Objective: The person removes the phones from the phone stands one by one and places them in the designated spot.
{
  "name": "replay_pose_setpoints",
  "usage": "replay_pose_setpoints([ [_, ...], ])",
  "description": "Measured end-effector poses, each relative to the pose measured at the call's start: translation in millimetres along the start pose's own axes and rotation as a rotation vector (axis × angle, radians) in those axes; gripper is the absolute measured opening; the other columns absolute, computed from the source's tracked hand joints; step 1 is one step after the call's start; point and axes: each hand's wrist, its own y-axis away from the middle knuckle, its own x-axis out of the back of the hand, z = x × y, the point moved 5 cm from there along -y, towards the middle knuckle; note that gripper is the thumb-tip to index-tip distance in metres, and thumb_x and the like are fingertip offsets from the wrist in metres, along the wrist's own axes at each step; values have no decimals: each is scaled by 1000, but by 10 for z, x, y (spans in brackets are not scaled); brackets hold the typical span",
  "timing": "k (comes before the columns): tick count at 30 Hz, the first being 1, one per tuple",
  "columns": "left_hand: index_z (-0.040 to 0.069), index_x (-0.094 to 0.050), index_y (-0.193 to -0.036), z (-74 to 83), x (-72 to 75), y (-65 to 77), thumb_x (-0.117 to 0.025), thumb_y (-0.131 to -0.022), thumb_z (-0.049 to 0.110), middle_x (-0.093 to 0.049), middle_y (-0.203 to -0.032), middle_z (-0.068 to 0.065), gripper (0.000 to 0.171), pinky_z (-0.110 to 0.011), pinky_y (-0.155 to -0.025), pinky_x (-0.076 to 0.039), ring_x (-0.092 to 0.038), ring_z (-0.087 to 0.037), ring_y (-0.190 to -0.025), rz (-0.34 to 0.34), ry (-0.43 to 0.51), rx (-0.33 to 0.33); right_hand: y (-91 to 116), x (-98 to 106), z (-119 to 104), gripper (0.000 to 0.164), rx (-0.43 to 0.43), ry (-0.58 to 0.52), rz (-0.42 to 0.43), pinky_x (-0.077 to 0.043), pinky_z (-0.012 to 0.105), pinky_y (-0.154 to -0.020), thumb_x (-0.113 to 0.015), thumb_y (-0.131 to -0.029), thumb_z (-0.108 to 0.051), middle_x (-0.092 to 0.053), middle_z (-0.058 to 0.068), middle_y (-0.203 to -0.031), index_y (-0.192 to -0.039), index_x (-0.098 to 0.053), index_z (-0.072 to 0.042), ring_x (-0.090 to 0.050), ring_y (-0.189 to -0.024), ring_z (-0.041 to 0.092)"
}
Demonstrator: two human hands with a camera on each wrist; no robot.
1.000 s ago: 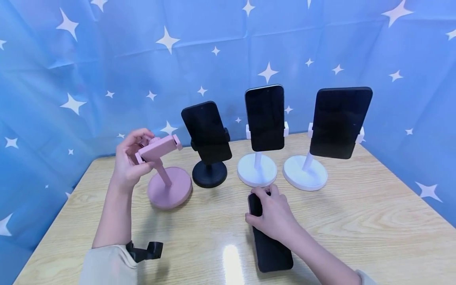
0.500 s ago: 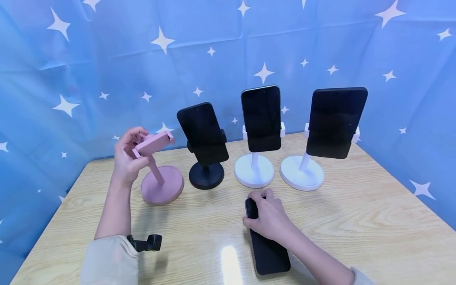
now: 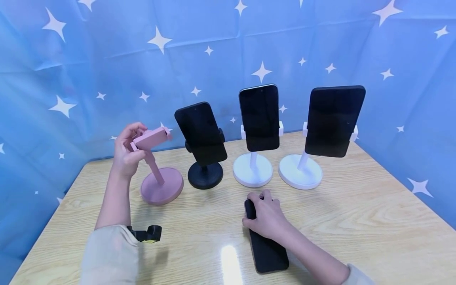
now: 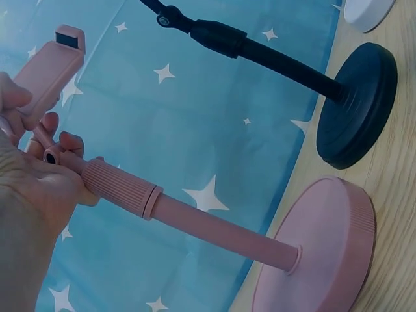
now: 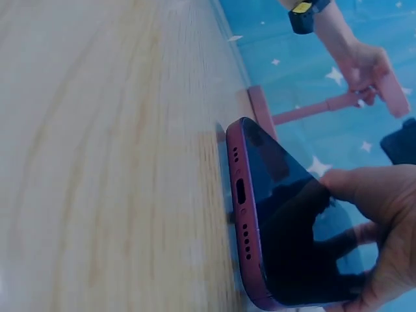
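My left hand [image 3: 125, 152] grips the head of a pink phone stand [image 3: 162, 186], with the thumb against its clamp [image 3: 151, 138]. The left wrist view shows fingers around the joint above the ribbed collar [image 4: 120, 187]; the clamp holds no phone. The stand's round base [image 4: 312, 253] rests on the table. My right hand [image 3: 267, 217] holds a smartphone [image 3: 268, 253] near its far end, thumb at the left edge. That phone lies screen up on the wood, its pinkish port edge [image 5: 244, 208] facing the right wrist camera. The hand covers part of the screen.
A black stand [image 3: 205, 176] and two white stands [image 3: 253, 170] [image 3: 300, 172] line the back of the table, each holding an upright phone. A blue star-patterned cloth [image 3: 213, 23] hangs behind. A black wrist camera mount [image 3: 147, 233] sits on my left forearm.
The pink stand has slid slightly left, and its clamp has risen a little in my left hand. The right hand stays on the smartphone. The head view has shifted slightly.
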Motion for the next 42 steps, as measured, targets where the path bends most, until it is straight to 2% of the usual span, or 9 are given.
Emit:
replay_pose_setpoints([
  [10,12,-63,-100,-40,18,-35,-31,-46,-16,-54,-91,-3,68,-21,-66,-40,-46,-13,-81,-72,101,56,-43,-62,64,50,-9,18,-48,-39,45,-70,-74,-69,-26,-45,23,-105,-111,-55,-6,-46,-79,36],
  [14,10,-63,-104,-28,27,-29,-31,-50,-18,-54,-97,-3,68,-21,-68,-42,-47,-14,-87,-93,123,74,-60,-88,69,50,-5,42,-65,-38,46,-71,-75,-69,-28,-46,22,-102,-109,-54,-6,-46,-77,35],
  [19,9,-63,-115,-3,62,-10,-33,-57,-23,-56,-97,-4,73,-21,-71,-44,-51,-15,-92,-84,110,93,-67,-112,62,53,-19,76,-85,-43,43,-64,-74,-69,-31,-45,22,-104,-112,-54,-7,-45,-78,36],
  [22,12,-62,-119,6,82,1,-34,-58,-23,-58,-99,-3,75,-22,-75,-45,-52,-16,-99,-71,61,117,-77,-121,70,54,-33,106,-90,-44,43,-59,-73,-69,-33,-46,22,-104,-114,-55,-8,-43,-82,37],
  [27,13,-58,-124,8,114,15,-35,-59,-20,-56,-106,-3,76,-23,-84,-42,-47,-17,-113,-66,10,162,-93,-136,100,54,-43,151,-94,-42,46,-62,-73,-69,-35,-46,19,-101,-113,-56,-8,-40,-86,37],
  [35,11,-54,-128,-18,126,34,-31,-62,-19,-55,-120,-3,76,-22,-83,-42,-44,-18,-111,-69,46,175,-98,-172,129,50,-30,163,-104,-40,45,-62,-74,-68,-37,-44,18,-99,-106,-59,-8,-39,-85,34],
  [42,7,-51,-130,-35,131,48,-34,-68,-21,-54,-121,-4,70,-23,-89,-41,-43,-19,-115,-38,60,173,-107,-185,129,52,-23,162,-105,-40,44,-61,-74,-67,-38,-43,17,-97,-105,-59,-6,-39,-84,34],
])
